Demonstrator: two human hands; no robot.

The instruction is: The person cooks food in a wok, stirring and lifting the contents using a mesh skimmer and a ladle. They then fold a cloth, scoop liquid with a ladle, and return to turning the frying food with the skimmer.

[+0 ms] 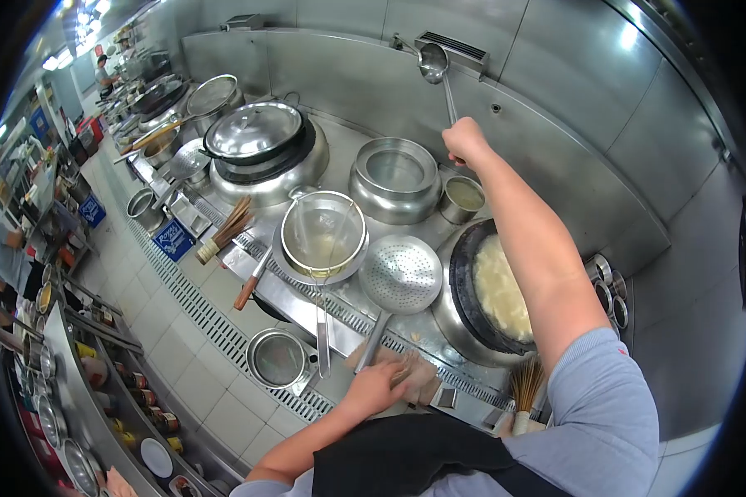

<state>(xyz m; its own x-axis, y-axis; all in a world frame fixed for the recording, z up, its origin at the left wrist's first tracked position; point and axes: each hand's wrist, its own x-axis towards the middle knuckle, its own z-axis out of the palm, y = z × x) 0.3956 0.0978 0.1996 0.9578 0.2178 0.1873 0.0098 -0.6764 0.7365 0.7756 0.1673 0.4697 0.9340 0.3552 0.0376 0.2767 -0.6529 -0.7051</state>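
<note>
My right hand (467, 141) is closed around the handle of a metal ladle (433, 64), raised at the back wall with its bowl beside a small tap (401, 41). Below that arm sits a black wok (462, 286) of pale yellow, frothy liquid, partly hidden by the forearm. My left hand (375, 389) is at the front edge of the range, its fingers curled on a pale cloth (420, 383). Close by it runs the handle of a perforated skimmer (401, 275), which lies between the wok and a strainer (323, 234) set over a bowl.
A metal pot (394, 180), a small container of liquid (462, 199) and a lidded wok (257, 132) stand behind. Bamboo brushes (525, 385) (228, 229) lie along the front. Left are a floor drain (199, 298), shelves (133, 373) and other people.
</note>
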